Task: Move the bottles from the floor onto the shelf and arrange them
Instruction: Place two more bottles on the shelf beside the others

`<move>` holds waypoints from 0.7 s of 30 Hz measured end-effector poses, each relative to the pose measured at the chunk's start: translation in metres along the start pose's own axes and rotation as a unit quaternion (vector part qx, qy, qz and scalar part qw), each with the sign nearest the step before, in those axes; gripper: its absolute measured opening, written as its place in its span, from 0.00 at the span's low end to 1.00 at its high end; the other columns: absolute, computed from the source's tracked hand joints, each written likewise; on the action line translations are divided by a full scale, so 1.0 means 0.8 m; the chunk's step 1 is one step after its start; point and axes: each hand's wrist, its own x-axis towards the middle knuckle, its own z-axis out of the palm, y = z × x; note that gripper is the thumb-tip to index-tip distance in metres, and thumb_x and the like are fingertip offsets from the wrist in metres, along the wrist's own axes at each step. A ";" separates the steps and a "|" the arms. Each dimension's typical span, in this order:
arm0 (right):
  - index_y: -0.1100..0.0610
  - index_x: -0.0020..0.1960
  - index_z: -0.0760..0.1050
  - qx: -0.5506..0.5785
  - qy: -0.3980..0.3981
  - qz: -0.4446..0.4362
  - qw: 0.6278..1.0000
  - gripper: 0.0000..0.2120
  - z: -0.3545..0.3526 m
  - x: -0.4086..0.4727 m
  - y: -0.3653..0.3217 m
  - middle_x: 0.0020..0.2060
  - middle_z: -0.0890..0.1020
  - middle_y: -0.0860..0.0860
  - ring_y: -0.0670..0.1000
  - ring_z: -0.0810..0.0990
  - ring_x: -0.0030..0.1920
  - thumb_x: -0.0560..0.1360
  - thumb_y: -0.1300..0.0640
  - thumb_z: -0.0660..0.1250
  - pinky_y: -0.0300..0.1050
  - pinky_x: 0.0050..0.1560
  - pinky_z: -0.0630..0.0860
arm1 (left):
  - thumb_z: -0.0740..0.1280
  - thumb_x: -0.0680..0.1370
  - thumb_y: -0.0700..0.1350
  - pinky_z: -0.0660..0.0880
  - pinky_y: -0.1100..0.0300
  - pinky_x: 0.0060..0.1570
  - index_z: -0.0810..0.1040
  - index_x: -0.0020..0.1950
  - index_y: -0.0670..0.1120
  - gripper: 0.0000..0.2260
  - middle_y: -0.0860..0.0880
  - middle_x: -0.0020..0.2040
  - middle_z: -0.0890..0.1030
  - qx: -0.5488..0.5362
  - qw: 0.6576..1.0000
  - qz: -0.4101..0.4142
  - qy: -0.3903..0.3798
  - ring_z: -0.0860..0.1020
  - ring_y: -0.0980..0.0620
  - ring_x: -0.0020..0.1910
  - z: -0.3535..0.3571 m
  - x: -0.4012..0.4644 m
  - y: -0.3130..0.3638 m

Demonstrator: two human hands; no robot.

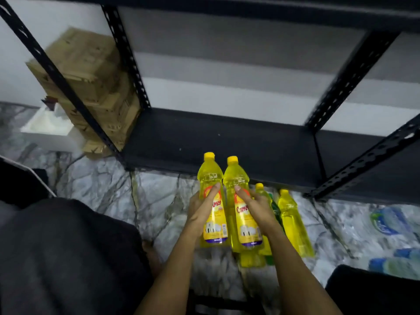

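Left-hand bottle [212, 201]: yellow, yellow-capped, held off the floor with its cap pointing far, toward the shelf; long axis runs near-to-far.
Right-hand bottle [244, 205]: same kind, just right of the first and close beside it, parallel, cap likewise far.
Left hand [202, 211]: wrapped round the label zone of its bottle from the left, forefinger laid up along the front; it grips the bottle.
Right hand [255, 208]: wrapped round its bottle from the right, forefinger up the front; it grips the bottle.
Bottom shelf board [227, 142]: dark, bare in the part seen; lies directly far of both caps, its near edge just beyond them.
Key relation: both held bottles already point at the board, so the coming move is judged a forward reach and a tilt to upright; neither hand is clearly the nearer.
Arms: both forearms extend side by side from the near edge, roughly parallel.
Bottles on the floor [293, 221]: more yellow ones and a green one lie just right of the hands, long axes near-to-far.
Water bottles [391, 221]: blurred, far right on the marble floor [102, 185].
Cardboard boxes [91, 87]: stacked left of the shelf upright.
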 end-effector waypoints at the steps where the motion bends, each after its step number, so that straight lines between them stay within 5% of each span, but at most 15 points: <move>1: 0.51 0.60 0.80 -0.003 0.002 -0.029 1.000 0.32 -0.008 -0.013 -0.022 0.50 0.86 0.47 0.49 0.86 0.50 0.66 0.29 0.73 0.52 0.57 0.81 | 0.71 0.67 0.73 0.83 0.46 0.51 0.85 0.51 0.56 0.25 0.52 0.44 0.88 -0.001 1.000 0.024 0.000 0.87 0.49 0.43 0.001 -0.014 0.020; 5: 0.56 0.54 0.82 0.034 0.016 -0.130 0.991 0.20 -0.031 -0.080 -0.114 0.44 0.88 0.55 0.56 0.88 0.46 0.74 0.39 0.71 0.54 0.50 0.84 | 0.70 0.68 0.73 0.82 0.46 0.52 0.84 0.50 0.57 0.23 0.55 0.44 0.87 0.005 0.989 0.149 0.008 0.86 0.53 0.44 0.002 -0.076 0.100; 21: 0.50 0.56 0.78 0.032 0.165 -0.477 0.862 0.18 -0.108 -0.226 -0.408 0.47 0.87 0.49 0.48 0.87 0.46 0.75 0.38 0.69 0.53 0.49 0.83 | 0.71 0.70 0.70 0.82 0.45 0.53 0.81 0.54 0.56 0.22 0.54 0.46 0.87 -0.025 0.876 0.479 -0.049 0.86 0.54 0.45 0.019 -0.251 0.421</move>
